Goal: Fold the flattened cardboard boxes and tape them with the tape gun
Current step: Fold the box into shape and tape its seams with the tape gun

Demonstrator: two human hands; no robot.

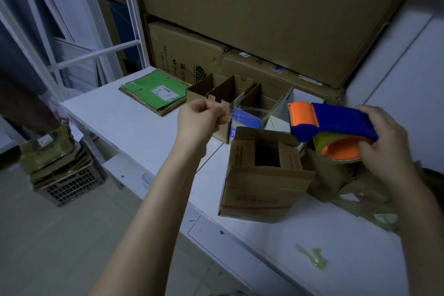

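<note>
The left hand (200, 118) is raised over the middle of the surface (134, 122), its grip pinched together on the free end of a clear tape strip (252, 114). The strip runs taut to the right, to the orange mouth of the tape gun (336, 120). The right hand (384, 142) holds the gun in the air, its grip clamped round the blue body with the fingers against the orange hub of the roll.

Below the strip and the gun a box (264, 180) stands near the front edge of the surface. Its two small top flaps are folded in with a dark gap between them, and the long flaps are not closed over them. Flattened cardboard (348, 187) lies just right of it, under the right hand.

Behind the box, toward the back edge, is a row of open boxes (230, 91). A green flat pack (153, 94) lies on other flat cardboard near the far left corner. A crumpled tape scrap (312, 257) lies by the front edge at the right end.

Large cartons (264, 19) are stacked along the back. On the floor to the left a crate (69, 185) carries a pile of flat cardboard (48, 151).
</note>
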